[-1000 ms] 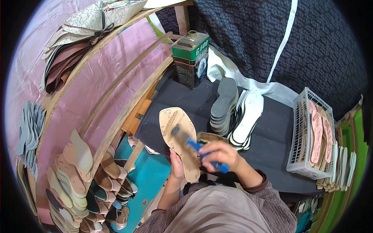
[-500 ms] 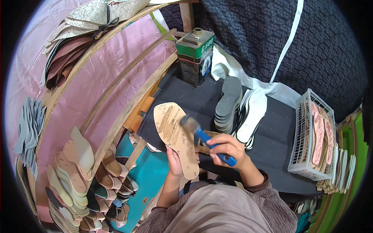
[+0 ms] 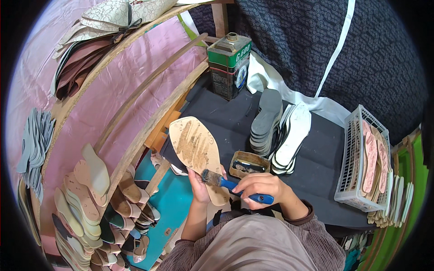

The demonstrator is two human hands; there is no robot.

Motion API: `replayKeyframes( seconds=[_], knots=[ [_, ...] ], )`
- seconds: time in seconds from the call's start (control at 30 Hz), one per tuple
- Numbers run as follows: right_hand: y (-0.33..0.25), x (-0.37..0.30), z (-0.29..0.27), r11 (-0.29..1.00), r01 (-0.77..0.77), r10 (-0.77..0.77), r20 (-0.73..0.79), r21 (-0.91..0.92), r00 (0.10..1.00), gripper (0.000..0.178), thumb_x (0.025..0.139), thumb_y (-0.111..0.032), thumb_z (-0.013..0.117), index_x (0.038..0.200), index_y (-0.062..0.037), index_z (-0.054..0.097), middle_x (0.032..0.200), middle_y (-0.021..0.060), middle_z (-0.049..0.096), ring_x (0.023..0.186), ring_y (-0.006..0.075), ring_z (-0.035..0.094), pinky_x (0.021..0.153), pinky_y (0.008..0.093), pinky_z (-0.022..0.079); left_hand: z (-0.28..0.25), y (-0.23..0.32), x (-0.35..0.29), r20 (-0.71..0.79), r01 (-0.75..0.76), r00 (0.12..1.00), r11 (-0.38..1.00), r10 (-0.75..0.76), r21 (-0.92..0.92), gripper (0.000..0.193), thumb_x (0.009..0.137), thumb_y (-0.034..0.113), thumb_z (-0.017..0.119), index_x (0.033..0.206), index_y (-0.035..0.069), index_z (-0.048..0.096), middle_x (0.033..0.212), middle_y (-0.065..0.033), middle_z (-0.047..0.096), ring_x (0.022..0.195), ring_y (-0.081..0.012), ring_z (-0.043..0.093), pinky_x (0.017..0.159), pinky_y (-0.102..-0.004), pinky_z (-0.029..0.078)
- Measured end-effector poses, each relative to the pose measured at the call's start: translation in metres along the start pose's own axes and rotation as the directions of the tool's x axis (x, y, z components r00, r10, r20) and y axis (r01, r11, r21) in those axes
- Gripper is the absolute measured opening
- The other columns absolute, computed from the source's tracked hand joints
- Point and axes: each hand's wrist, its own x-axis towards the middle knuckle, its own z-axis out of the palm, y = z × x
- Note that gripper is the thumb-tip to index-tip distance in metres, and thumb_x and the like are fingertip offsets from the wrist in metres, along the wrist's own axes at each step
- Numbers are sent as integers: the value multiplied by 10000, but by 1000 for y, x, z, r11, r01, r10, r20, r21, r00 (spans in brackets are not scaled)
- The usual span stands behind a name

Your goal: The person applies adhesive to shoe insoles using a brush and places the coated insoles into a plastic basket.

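My left hand (image 3: pixel 199 186) is closed around the narrow middle of a tan insole (image 3: pixel 192 140), tilted up over the near table edge. Brownish wet streaks cover the insole's wide front part. My right hand (image 3: pixel 261 189) grips the blue handle of a paintbrush (image 3: pixel 228 184). Its bristles lie against the insole near the heel end, close to my left fingers. Just beyond my right hand sits an open rectangular container (image 3: pixel 249 164) with dark contents. Behind it are a stack of grey soles (image 3: pixel 267 118) and a stack of white soles (image 3: pixel 293 135).
A green and black metal can (image 3: pixel 229 65) stands at the back of the dark-covered table (image 3: pixel 323 180). At the right, a white plastic basket (image 3: pixel 357 198) holds pink and tan insoles. Shoes (image 3: pixel 131 189) and sole pieces (image 3: pixel 81 203) fill a rack at lower left, beside wooden rails (image 3: pixel 153 122).
The brush has moved down and left, from the insole's front edge toward the heel end. Streaks now spread further over the front part. The container, partly covered before, shows more fully.
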Motion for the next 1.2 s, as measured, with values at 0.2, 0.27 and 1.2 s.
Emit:
replayKeyframes(
  seconds=[0.2, 0.27, 1.2],
  knots=[
    [0, 0, 1, 981, -8, -28, -182, -193, 983, 129, 661, 16, 656, 774, -6, 600, 902, 141, 659, 764, 263, 640, 682, 335, 526, -1, 0, -1, 3, -47, 999, 998, 47, -51, 733, 896, 661, 111, 1116, 72, 488, 796, -125, 589, 649, -214, 582, 583, -337, 502],
    [-3, -4, 4, 999, -16, 17, -27, 40, 999, 107, 679, 13, 652, 775, -7, 609, 890, 133, 662, 785, 268, 647, 695, 332, 524, -1, 3, 1, 57, -103, 993, 994, 105, -28, 731, 904, 637, 114, 1112, 46, 489, 814, -127, 591, 689, -201, 585, 612, -325, 496],
    [-11, -26, -6, 989, -144, 145, -11, 34, 989, 80, 719, -28, 637, 794, -2, 627, 904, 117, 667, 797, 236, 651, 726, 324, 516, 4, 7, 11, -120, -271, 962, 919, 247, -285, 730, 885, 680, 184, 1072, 65, 532, 869, -101, 548, 693, -215, 523, 605, -360, 416]
  ],
)
